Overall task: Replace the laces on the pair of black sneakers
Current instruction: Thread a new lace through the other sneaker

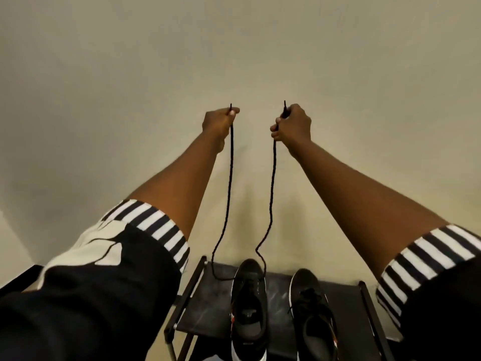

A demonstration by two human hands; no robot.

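Two hands are raised well above the tabletop (208,303), left hand (218,122) and right hand (292,125) each pinching one end of a black lace (273,183) in curled fingers. Both strands hang down to the left sneaker (248,308); the right sneaker (312,316) sits beside it, already laced. Neither hand is nearer, so evening the ends looks like the next move.

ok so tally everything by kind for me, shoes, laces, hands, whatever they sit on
Black sneakers: 2, the left sneaker and the right sneaker
Black lace held up by both ends: 1
Hands: 2, the left hand and the right hand
Black stand under the sneakers: 1
Total: 6
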